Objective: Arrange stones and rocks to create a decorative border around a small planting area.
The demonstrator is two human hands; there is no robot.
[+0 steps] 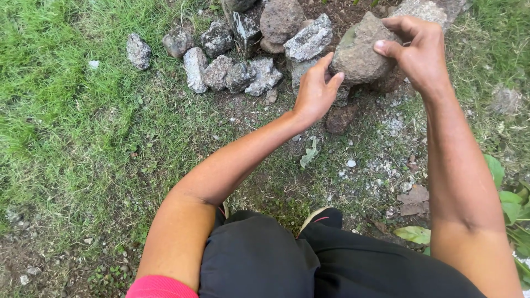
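I am holding a rough, grey-brown rock [359, 54] between both hands at the far right of the grass [83, 138], just above a row of grey stones [232, 72]. My left hand [314, 91] is gripping its near left side, while my right hand [419, 52] is clasping its far right edge.

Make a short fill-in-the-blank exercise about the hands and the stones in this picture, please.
1. Both hands hold one large ____.
2. The left hand touches its ____ side.
3. The right hand grips it from the ____ side.
4. The small stones lie beside green ____.

Missing words: stone; left; right; grass
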